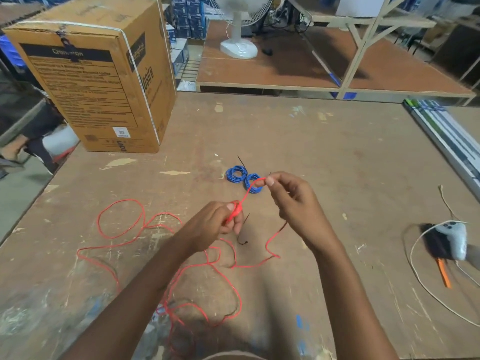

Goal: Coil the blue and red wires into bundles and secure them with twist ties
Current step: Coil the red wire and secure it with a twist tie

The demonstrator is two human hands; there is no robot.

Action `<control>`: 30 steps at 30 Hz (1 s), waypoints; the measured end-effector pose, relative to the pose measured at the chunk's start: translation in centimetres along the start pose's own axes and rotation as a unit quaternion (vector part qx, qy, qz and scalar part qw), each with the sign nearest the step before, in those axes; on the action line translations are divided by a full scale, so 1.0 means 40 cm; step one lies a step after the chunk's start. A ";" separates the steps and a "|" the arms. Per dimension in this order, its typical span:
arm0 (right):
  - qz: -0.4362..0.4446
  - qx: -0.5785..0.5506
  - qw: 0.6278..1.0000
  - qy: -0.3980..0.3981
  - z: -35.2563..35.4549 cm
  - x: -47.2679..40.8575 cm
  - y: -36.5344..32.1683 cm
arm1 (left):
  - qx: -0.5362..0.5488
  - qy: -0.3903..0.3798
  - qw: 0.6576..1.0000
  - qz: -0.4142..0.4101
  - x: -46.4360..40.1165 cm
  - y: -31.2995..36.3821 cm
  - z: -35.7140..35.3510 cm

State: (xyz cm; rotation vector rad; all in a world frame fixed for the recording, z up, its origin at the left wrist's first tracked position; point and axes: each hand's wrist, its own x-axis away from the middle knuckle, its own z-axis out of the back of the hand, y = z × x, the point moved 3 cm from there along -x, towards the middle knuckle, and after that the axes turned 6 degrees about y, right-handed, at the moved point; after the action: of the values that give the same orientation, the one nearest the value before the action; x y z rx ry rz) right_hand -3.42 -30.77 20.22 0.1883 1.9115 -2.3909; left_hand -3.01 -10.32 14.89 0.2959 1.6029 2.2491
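Hands at work over a scuffed brown bench point(337, 157). Left hand point(207, 227) grips a small red coil between curled fingers and thumb; right hand point(293, 201) pinches the red wire point(124, 224) at its fingertips, just beyond and to the right of the left hand, so that a short doubled run of wire stretches between them. Remaining red wire lies in loose, tangled loops on the bench, left of and nearer than the left hand. Two blue wire bundles point(242, 178), already coiled, lie touching side by side just beyond the hands. One black tie point(242, 231) lies just beside the left hand. Cardboard box point(93, 81) stands far left of the bundles; a white controller point(453, 239) with a white cord lies well to their right.
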 end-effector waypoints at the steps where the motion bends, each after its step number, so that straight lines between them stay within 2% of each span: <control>1: 0.009 0.016 1.000 0.026 0.004 -0.022 0.010 | 0.046 -0.010 0.999 0.010 0.009 0.012 -0.014; 4: 0.022 0.011 0.998 0.060 -0.008 -0.063 0.051 | 0.145 -0.049 0.988 -0.005 0.033 0.060 -0.043; 7: 0.011 0.006 1.000 0.028 -0.058 -0.059 0.105 | 0.203 -0.070 0.976 -0.043 0.043 0.106 -0.043; 12: -0.022 0.002 0.998 -0.055 -0.150 0.049 0.166 | 0.305 -0.053 0.947 -0.082 0.026 0.165 -0.026; 15: -0.011 0.006 0.998 -0.063 -0.189 0.119 0.158 | 0.319 -0.003 0.945 -0.073 -0.003 0.149 -0.008; 19: -0.021 0.011 0.998 -0.051 -0.189 0.176 0.135 | 0.201 0.144 0.965 -0.081 -0.053 0.088 0.037; 21: -0.009 0.018 0.998 -0.058 -0.180 0.193 0.119 | 0.141 0.191 0.969 -0.073 -0.065 0.058 0.046; 24: -0.026 0.015 0.998 -0.051 -0.155 0.197 0.081 | 0.044 0.226 0.971 -0.070 -0.063 0.022 0.038; 27: -0.060 -0.036 0.997 -0.028 -0.103 0.175 0.030 | -0.053 0.239 0.966 -0.081 -0.044 -0.015 0.026; 30: -0.032 -0.033 0.998 -0.039 -0.050 0.149 -0.027 | -0.113 0.237 0.965 -0.019 -0.033 -0.042 0.027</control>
State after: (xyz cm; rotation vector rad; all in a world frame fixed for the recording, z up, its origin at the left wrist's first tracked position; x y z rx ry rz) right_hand -9.37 -28.46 19.99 0.0307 1.9863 -2.3338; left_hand -1.13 -9.43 13.73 -0.3576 1.5155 2.5729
